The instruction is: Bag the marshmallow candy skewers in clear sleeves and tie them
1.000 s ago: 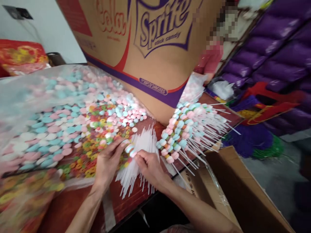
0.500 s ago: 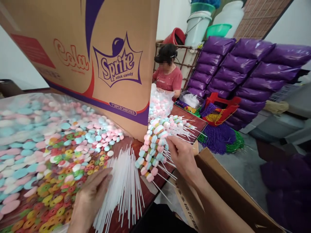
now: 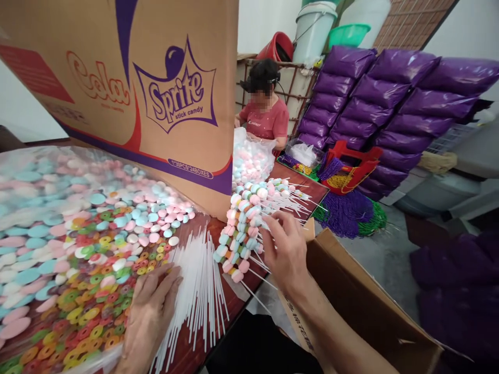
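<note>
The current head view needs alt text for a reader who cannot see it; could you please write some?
A person's right hand is at candy skewers heaped on a reddish table, and the left hand is between ring-shaped candies and white sticks. Behind stands a cardboard box printed Cola and Sprite; a co-worker in a red top is beyond.

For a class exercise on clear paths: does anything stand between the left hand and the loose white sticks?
Nothing visible: the left hand is right beside the white sticks. The carton stands beyond them, not between.
</note>
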Tool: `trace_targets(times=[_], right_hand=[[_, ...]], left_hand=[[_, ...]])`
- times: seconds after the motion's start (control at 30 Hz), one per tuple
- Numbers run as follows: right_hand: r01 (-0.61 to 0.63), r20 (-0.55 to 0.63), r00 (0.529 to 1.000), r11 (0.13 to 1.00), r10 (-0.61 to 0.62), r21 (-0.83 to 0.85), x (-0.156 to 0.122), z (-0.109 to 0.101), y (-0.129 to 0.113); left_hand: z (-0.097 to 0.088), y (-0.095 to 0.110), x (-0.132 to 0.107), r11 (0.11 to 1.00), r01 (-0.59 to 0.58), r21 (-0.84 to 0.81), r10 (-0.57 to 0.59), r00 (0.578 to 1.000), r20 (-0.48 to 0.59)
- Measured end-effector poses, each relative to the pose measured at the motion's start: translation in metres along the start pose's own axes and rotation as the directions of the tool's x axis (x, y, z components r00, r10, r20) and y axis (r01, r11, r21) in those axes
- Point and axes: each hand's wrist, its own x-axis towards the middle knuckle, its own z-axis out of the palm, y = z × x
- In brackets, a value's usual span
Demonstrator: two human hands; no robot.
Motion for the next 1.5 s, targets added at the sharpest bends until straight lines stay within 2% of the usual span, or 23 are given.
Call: trace_targets(times=[0.03,0.07,0.1,0.13,0.2,0.27,0.37,0.53,0.63,0.73,0.83,0.9,0.93,0.97,1.03,1.07,1.13,1.17,1.23,1.3,1.37,1.43,1.5], right_hand=[[0.036,-0.014,0.999,0.996,-0.035,0.076,-0.011,-0.001,-0.007],[0.114,0.043,0.992,0.98,-0.122,0.161,-0.023,0.001,-0.016],[0.191,0.143,0.963,0.952,-0.229,0.239,-0.034,0.005,-0.025],[0.237,0.256,0.914,0.926,-0.315,0.295,-0.045,0.011,-0.034],[0.261,0.4,0.835,0.912,-0.377,0.315,-0.061,0.027,-0.05],[0.25,0.466,0.809,0.927,-0.358,0.279,-0.071,0.045,-0.063],[0.212,0.522,0.809,0.962,-0.27,0.17,-0.075,0.067,-0.078],[0.19,0.585,0.767,0.964,-0.263,0.184,-0.074,0.085,-0.092],[0.078,0.639,0.74,0.97,-0.211,0.229,-0.072,0.088,-0.09],[-0.117,0.644,0.75,0.929,-0.149,0.352,-0.07,0.091,-0.081],[-0.329,0.622,0.779,0.798,-0.072,0.505,-0.072,0.092,-0.074],[-0.469,0.623,0.781,0.625,-0.036,0.624,-0.076,0.086,-0.07],[-0.549,0.654,0.756,0.515,-0.031,0.658,-0.079,0.08,-0.069],[-0.634,0.703,0.71,0.4,-0.038,0.662,-0.083,0.074,-0.068],[-0.78,0.807,0.582,0.212,-0.103,0.589,-0.091,0.059,-0.066],[-0.824,0.837,0.529,0.151,-0.138,0.546,-0.095,0.051,-0.065],[-0.865,0.864,0.467,0.103,-0.191,0.491,-0.103,0.039,-0.061],[-0.87,0.867,0.451,0.112,-0.211,0.479,-0.106,0.035,-0.058],[-0.856,0.869,0.427,0.197,-0.252,0.478,-0.109,0.029,-0.051],[-0.783,0.848,0.452,0.333,-0.276,0.525,-0.108,0.026,-0.043],[-0.686,0.816,0.514,0.445,-0.264,0.576,-0.105,0.025,-0.038],[-0.639,0.799,0.551,0.494,-0.242,0.59,-0.101,0.026,-0.037],[-0.666,0.816,0.527,0.481,-0.236,0.569,-0.099,0.029,-0.039]], left_hand=[[0.0,-0.001,0.0,1.0,0.002,0.016,-0.003,1.0,0.003],[0.0,-0.001,-0.001,0.999,0.002,0.036,-0.002,1.0,0.004],[-0.001,-0.002,-0.001,0.998,-0.003,0.056,0.002,1.0,0.009],[-0.002,-0.004,0.0,0.997,-0.009,0.076,0.008,1.0,0.008],[-0.005,-0.006,0.0,0.995,-0.021,0.101,0.02,1.0,0.01],[-0.008,-0.008,0.001,0.993,-0.004,0.121,0.005,1.0,-0.006],[-0.01,-0.01,0.0,0.985,0.012,0.173,-0.01,1.0,-0.011],[-0.011,-0.008,-0.002,0.967,-0.017,0.255,0.016,1.0,0.006],[-0.012,0.0,-0.005,0.963,0.011,0.269,-0.014,1.0,0.009],[-0.015,0.008,-0.008,0.955,0.074,0.286,-0.079,0.997,0.006],[-0.018,0.012,-0.007,0.957,0.104,0.271,-0.116,0.993,0.029],[-0.02,0.015,-0.007,0.955,0.116,0.273,-0.129,0.991,0.029],[-0.021,0.016,-0.007,0.954,0.119,0.276,-0.132,0.991,0.032],[-0.022,0.017,-0.007,0.953,0.12,0.278,-0.136,0.99,0.039],[-0.023,0.018,-0.008,0.952,0.128,0.279,-0.149,0.987,0.056],[-0.023,0.018,-0.009,0.952,0.136,0.273,-0.158,0.985,0.062],[-0.024,0.017,-0.008,0.956,0.164,0.244,-0.184,0.981,0.058],[-0.024,0.016,-0.007,0.957,0.189,0.222,-0.203,0.978,0.046],[-0.025,0.013,0.001,0.956,0.233,0.179,-0.243,0.97,0.031],[-0.026,0.011,0.017,0.955,0.244,0.17,-0.259,0.963,0.07],[-0.024,0.008,0.038,0.954,0.209,0.213,-0.251,0.948,0.195],[-0.019,0.004,0.059,0.939,0.17,0.298,-0.271,0.9,0.341],[-0.011,0.0,0.076,0.919,0.152,0.365,-0.307,0.856,0.417]])
